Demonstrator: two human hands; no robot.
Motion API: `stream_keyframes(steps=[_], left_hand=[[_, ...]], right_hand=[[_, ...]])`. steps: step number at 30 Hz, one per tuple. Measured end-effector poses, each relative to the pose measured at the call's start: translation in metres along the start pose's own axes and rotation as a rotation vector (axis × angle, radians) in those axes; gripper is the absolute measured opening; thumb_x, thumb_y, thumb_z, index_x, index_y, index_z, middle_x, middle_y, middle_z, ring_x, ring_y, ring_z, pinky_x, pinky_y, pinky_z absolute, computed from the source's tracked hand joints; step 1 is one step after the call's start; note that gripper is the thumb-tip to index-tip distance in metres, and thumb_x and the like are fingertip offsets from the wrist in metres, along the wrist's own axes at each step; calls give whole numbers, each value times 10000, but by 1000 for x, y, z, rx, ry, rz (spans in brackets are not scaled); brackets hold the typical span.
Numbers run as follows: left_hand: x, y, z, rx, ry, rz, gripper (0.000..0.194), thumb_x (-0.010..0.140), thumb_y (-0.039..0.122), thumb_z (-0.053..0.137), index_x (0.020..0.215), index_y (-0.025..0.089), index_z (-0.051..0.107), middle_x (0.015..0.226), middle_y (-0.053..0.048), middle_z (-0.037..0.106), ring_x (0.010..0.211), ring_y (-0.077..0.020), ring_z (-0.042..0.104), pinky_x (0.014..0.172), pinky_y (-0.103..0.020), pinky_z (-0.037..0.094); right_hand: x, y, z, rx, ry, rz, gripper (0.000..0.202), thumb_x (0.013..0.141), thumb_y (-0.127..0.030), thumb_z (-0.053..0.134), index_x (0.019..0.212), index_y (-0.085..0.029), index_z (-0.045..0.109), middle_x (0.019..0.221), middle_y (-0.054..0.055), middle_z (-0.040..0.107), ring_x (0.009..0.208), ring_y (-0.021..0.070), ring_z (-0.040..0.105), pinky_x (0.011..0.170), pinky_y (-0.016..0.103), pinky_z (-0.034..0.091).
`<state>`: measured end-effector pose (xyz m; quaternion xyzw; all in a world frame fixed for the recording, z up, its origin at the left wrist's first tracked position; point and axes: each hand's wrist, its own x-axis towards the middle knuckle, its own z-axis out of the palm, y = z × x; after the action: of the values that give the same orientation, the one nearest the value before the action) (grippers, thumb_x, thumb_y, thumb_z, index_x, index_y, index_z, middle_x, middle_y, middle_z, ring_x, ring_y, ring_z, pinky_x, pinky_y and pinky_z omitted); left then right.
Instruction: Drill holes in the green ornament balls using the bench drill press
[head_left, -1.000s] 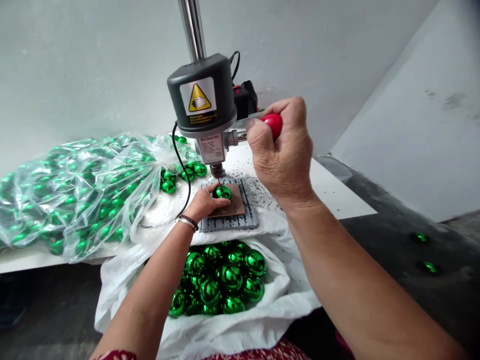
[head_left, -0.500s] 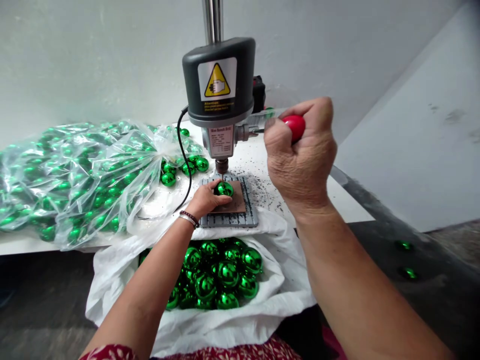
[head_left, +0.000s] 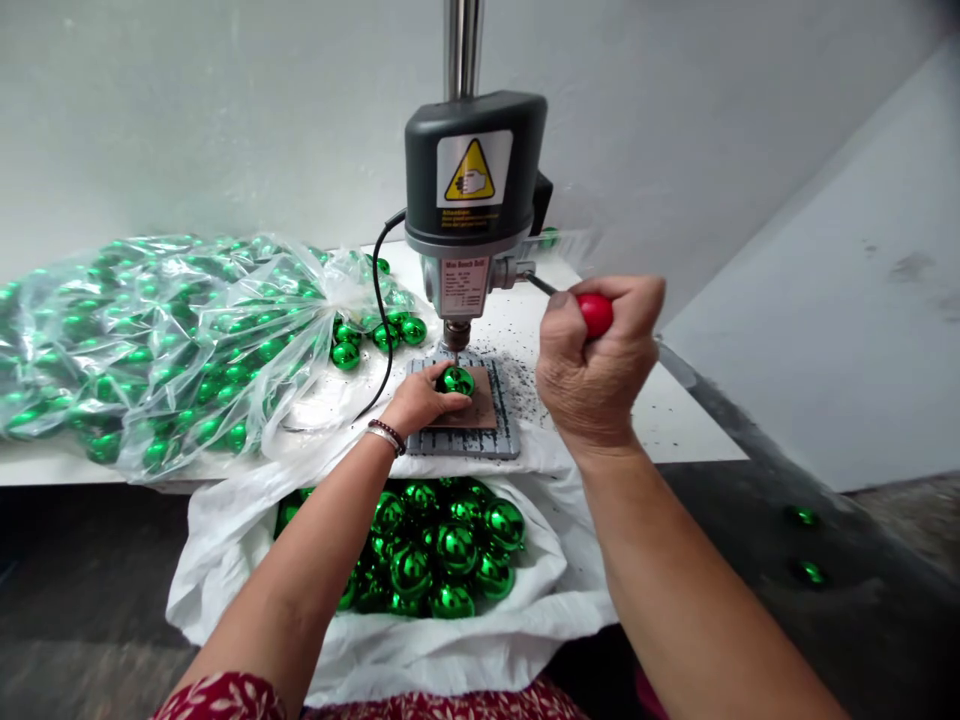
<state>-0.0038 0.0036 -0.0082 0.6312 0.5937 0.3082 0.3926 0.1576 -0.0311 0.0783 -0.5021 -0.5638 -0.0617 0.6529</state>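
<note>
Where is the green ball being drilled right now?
Centre of the head view: the green ball sits on the brown pad under the drill chuck, pinched by the left hand.

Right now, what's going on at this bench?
A person is working a small bench drill. The right hand grips the red knob of the feed lever, and the left hand steadies a green ball on the brown pad under the bit. A white bag of green balls sits in front, and a clear bag of them lies to the left.
</note>
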Motion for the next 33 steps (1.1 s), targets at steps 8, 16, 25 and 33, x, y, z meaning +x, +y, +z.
stream_keyframes(steps=[8,16,25,33], left_hand=[[-1,-4,1,-2,34,12,682,581,301,825,1232,185,659,906,-24,714,854,-213,629,856,-325,486],[-1,-4,6,77,24,24,614,633,337,786,1213,193,648,901,-16,704,854,-205,627,836,-325,493],[-56,-8,-40,118,-235,150,523,686,373,745,1169,189,661,1057,-44,713,955,-208,631,867,-295,483],[-90,-32,-96,106,-50,0,582,756,528,643,1198,150,655,1108,-115,710,904,-212,647,813,-321,505]], right_hand=[[-28,17,4,71,16,-43,161,843,-351,491,881,-201,452,733,0,542,615,86,512,594,245,436],[36,-18,6,115,-54,96,124,869,-266,478,818,-168,422,693,-37,457,622,41,395,645,200,392],[87,-38,12,28,-201,288,152,846,-271,493,792,-138,443,667,-64,376,855,96,516,969,380,366],[81,-41,10,87,-148,270,176,811,-270,424,682,-185,339,672,-69,346,806,36,470,891,264,345]])
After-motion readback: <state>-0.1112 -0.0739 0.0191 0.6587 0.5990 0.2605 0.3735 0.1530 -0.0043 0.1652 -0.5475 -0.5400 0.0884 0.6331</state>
